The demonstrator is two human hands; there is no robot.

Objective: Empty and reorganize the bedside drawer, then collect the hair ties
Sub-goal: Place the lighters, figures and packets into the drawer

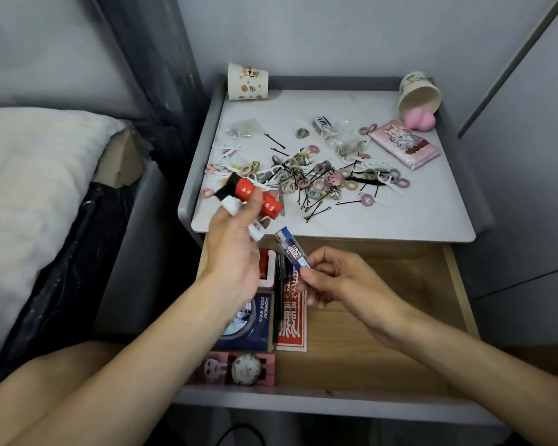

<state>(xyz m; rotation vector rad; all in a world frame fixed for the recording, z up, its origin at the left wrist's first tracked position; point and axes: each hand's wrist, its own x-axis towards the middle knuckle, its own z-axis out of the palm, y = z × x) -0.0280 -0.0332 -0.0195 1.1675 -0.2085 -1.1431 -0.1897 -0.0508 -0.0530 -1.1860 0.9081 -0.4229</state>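
While the pale wooden bedside drawer (384, 333) stands pulled open on the near side, the left hand (236, 249) hovers over its far-left corner, fingers curled round a red cylindrical tube with a black cap (258, 197), with a few small white pieces caught in the same grip. A navy printed box (255, 323) lies below. To the right, the right hand (342, 278) pinches a small clear-and-blue plastic case (292, 249) between thumb and fingertips. The pastel elastic hair ties (303, 175) lie scattered among black hairpins on the white nightstand top (368, 220), farther back.

Grey wall (335, 33), white-pillowed bed (29, 175) at left.
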